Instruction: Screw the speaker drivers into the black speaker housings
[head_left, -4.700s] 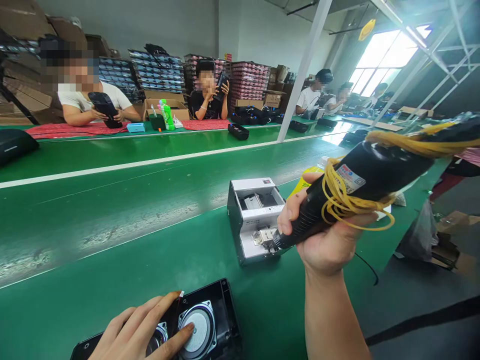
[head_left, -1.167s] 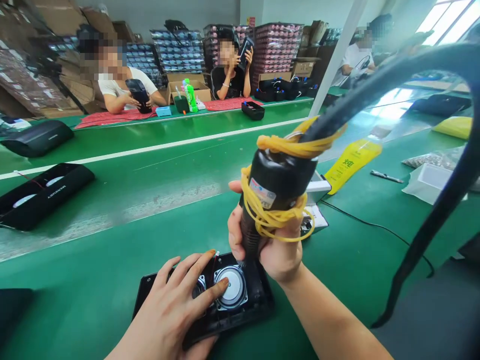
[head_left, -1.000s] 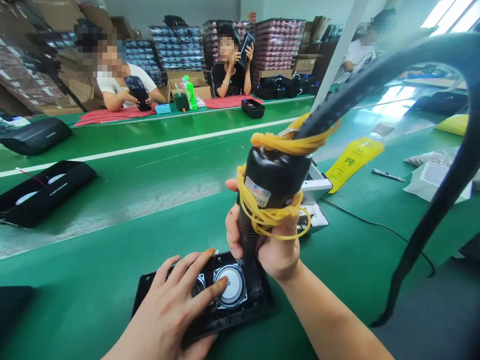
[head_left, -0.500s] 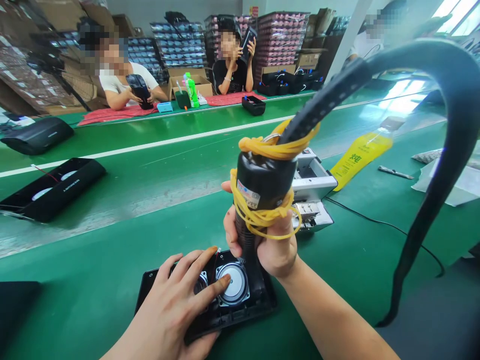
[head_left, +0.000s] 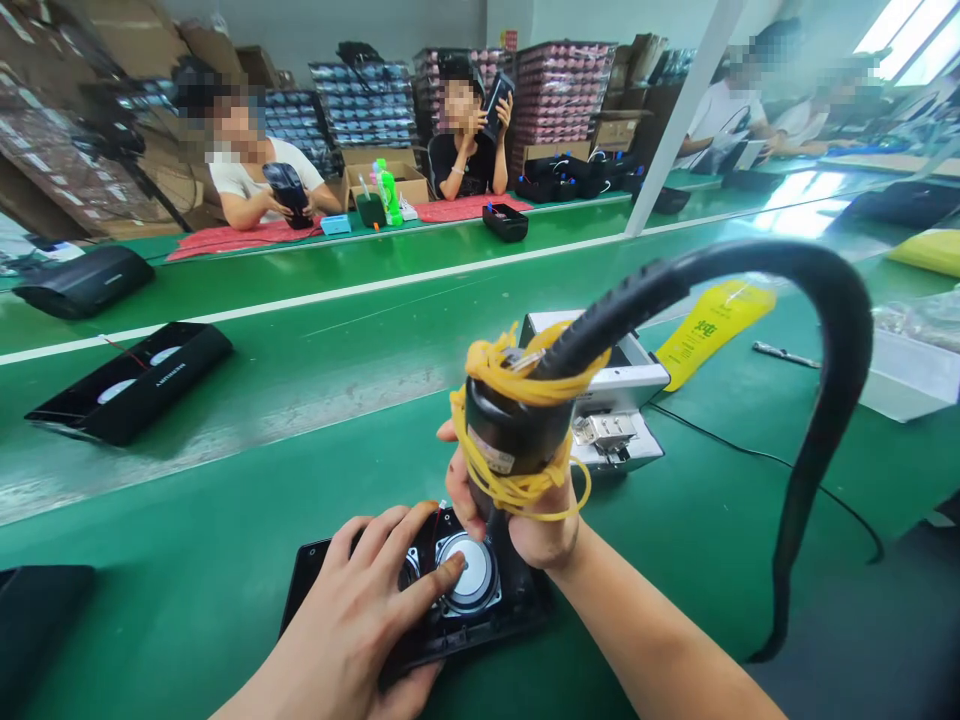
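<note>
A black speaker housing [head_left: 495, 625] lies on the green belt [head_left: 225, 500] at the bottom centre, with a round silver driver [head_left: 469, 575] in it. My left hand [head_left: 360, 620] rests flat on the housing, fingers spread, one fingertip on the driver. My right hand [head_left: 540, 510] is closed round a black electric screwdriver [head_left: 514, 430] wound with yellow rubber bands, held upright with its tip down at the housing's right side. A thick black cable [head_left: 825, 350] arches from its top.
A grey screw feeder box [head_left: 611, 385] sits just behind the tool. A yellow bag [head_left: 712, 320] lies to the right. Black speaker bars [head_left: 131, 380] lie on the belt at left. Across the belt, people hold black units beside stacked boxes.
The screwdriver came away from the feeder box and now stands upright over the housing. In the last second it sank lower. My left hand stays on the driver.
</note>
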